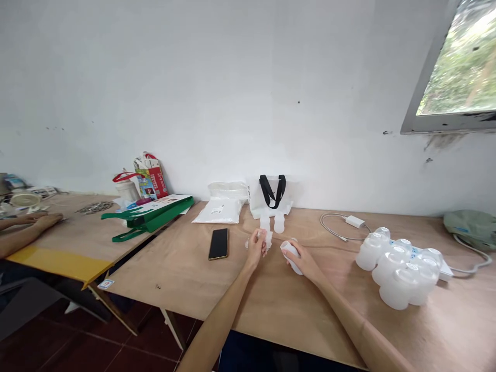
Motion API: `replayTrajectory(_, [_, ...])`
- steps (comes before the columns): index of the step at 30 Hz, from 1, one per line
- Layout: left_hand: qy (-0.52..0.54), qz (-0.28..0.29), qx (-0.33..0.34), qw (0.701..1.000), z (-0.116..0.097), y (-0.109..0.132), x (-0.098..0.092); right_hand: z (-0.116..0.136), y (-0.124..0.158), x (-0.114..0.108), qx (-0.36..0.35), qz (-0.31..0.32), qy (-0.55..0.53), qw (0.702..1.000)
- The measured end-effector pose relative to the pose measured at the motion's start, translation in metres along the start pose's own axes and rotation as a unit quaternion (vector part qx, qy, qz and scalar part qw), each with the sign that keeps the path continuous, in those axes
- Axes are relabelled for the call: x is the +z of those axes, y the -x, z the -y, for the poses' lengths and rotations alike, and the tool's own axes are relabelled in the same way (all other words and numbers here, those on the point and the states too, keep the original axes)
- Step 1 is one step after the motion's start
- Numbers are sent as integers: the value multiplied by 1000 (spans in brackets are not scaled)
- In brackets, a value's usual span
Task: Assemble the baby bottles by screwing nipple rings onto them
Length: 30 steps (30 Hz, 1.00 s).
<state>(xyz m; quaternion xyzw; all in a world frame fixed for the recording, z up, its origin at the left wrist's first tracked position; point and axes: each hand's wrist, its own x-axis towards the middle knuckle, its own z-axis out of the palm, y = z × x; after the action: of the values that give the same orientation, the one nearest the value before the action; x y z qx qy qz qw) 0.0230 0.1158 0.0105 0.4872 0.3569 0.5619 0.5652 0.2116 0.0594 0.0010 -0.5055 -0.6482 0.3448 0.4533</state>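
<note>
My right hand point(304, 262) is wrapped round a white translucent plastic bottle point(293, 258), tilted with its open end toward my left hand. My left hand point(256, 247) is closed, fingertips pinched together; what they hold, if anything, is too small to make out. Small translucent plastic pieces point(268, 239) lie right beside those fingers. Just behind stand two pale translucent containers, one point(265, 222) partly hidden by my left hand and the other point(279, 223) to its right. Off to the right, several translucent bottles with clear tops point(399, 287) stand grouped on the table.
A black phone point(219, 244) lies left of my hands. Along the wall are a white plastic package point(220, 209) and a white bag with black handles point(253, 201). A cable with a white adapter point(354, 221) lies right. A green bag point(155, 219) spans the table gap; another person's hands point(44, 222) are far left.
</note>
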Motion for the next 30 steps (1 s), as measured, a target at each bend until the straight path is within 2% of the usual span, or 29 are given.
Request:
replayTrajectory(6, [-40, 57, 8, 998, 7, 6, 4, -2, 3, 4, -19, -31, 16, 999])
replayTrajectory(10, [-62, 81, 9, 995, 8, 8, 3, -4, 1, 5, -36, -85, 25, 995])
replayTrajectory(17, [-89, 100, 14, 991, 8, 10, 3, -18, -9, -23, -17, -278, 26, 960])
replayTrajectory(20, [-97, 113, 15, 989, 9, 12, 3, -29, -13, -34, -5, -306, 33, 952])
replayTrajectory(24, [-100, 121, 20, 987, 10, 14, 3, -33, -16, -37, -6, -323, 53, 945])
replayTrajectory(27, [-98, 119, 23, 988, 11, 13, 3, -26, -15, -37, -34, -362, 77, 929])
replayTrajectory(30, [-95, 117, 25, 988, 12, 12, 4, -16, -9, -37, -97, -386, 113, 911])
